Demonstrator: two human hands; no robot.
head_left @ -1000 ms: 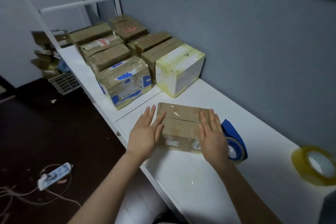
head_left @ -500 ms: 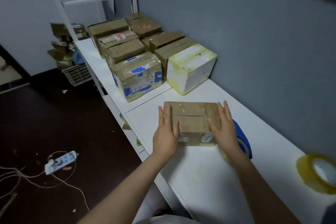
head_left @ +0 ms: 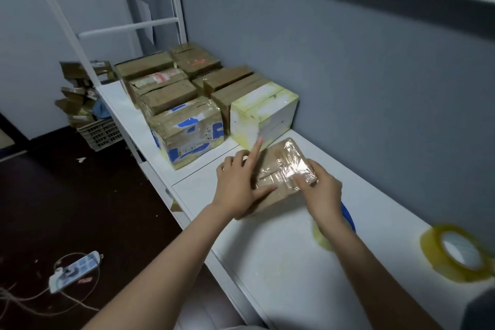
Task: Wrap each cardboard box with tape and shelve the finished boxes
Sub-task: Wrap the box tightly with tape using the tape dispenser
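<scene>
A small cardboard box (head_left: 278,169) wrapped in shiny clear tape is tipped up on its near edge on the white shelf top (head_left: 281,262). My left hand (head_left: 235,185) holds its left side, thumb across the front face and index finger pointing up. At the box's right near corner, my right hand (head_left: 318,190) grips with curled fingers. A yellowish clear tape roll (head_left: 458,252) lies flat at the far right. A blue tape roll (head_left: 348,215) is mostly hidden behind my right wrist.
Several taped boxes stand in rows at the shelf's far end, nearest a blue-patched box (head_left: 187,131) and a white box (head_left: 265,112). A grey wall runs along the right. A basket of cardboard scraps (head_left: 101,131) and a power strip (head_left: 75,270) sit on the dark floor.
The box lay flat under both palms; now it is tipped up and turned between my hands. My view has also shifted closer and to the right.
</scene>
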